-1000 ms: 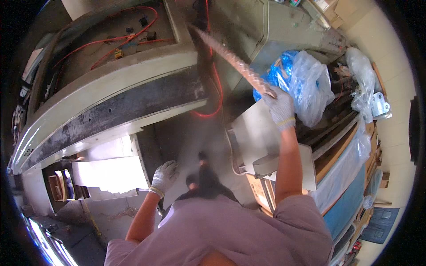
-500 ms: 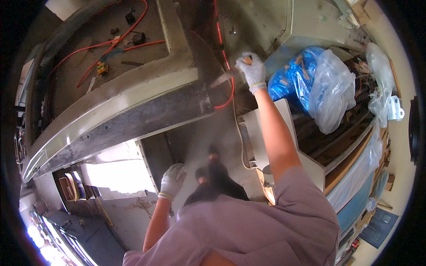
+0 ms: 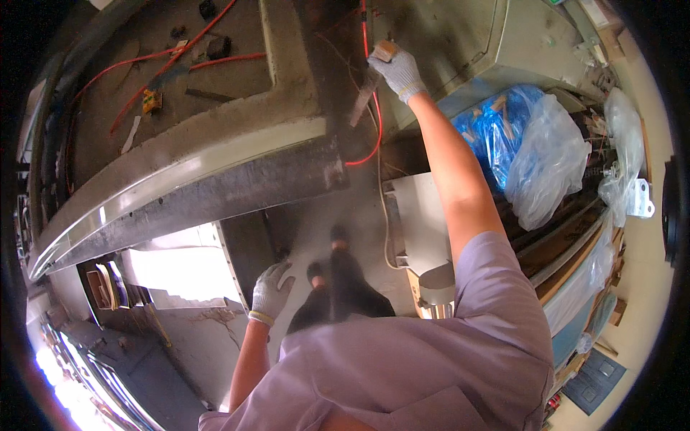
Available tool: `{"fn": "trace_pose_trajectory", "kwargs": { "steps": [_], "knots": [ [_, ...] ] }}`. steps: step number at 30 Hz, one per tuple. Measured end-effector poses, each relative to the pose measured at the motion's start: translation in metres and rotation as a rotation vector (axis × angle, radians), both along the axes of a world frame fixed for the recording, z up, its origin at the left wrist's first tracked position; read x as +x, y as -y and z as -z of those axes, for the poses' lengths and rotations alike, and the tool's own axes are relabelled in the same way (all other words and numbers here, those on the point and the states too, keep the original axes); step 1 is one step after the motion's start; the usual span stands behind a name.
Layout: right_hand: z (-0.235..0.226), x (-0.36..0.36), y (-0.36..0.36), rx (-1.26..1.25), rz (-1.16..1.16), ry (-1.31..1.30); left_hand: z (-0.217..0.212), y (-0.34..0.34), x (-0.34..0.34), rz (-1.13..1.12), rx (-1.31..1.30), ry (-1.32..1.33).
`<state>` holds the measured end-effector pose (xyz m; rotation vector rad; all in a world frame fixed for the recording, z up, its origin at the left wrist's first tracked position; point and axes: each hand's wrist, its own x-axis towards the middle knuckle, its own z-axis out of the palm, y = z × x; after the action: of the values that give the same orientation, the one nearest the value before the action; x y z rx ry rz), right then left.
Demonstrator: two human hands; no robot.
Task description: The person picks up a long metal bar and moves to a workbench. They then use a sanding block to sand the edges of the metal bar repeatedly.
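Observation:
My right hand, in a white knitted glove, is stretched far forward. It is closed round the wooden handle of a tool with a long, flat, brownish part; blur hides whether that is a blade or bristles. The tool points down toward me, beside a thin red hose. Left of it lies the corner of a big dusty metal machine frame. My left hand, also gloved, hangs low near a dark panel, fingers loosely apart and holding nothing.
Red cable, dark scraps and a yellow piece lie on the machine's dusty bed. To the right are a blue bag, a clear plastic bag and a grey cabinet. A white box stands near my right arm.
My right hand has moved forward and slightly left with the tool, whose flat part has swung from pointing left to pointing down toward me. My left hand has shifted slightly left.

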<state>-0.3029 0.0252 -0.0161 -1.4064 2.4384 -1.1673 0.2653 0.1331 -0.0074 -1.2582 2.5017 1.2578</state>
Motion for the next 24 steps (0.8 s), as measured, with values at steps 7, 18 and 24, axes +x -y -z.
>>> {"fn": "trace_pose_trajectory", "kwargs": {
  "steps": [7,18,24],
  "knots": [
    [-0.015,0.012,0.022,0.176,0.081,-0.325,-0.027,-0.011,-0.031,0.063,0.049,-0.159],
    [-0.231,0.046,0.017,-0.123,0.189,-0.119,-0.103,0.015,-0.264,-0.163,0.008,-0.234],
    [-0.309,0.047,-0.012,-0.290,0.090,0.090,-0.145,0.081,-0.387,-0.354,-0.358,-0.756]
  ]
}}
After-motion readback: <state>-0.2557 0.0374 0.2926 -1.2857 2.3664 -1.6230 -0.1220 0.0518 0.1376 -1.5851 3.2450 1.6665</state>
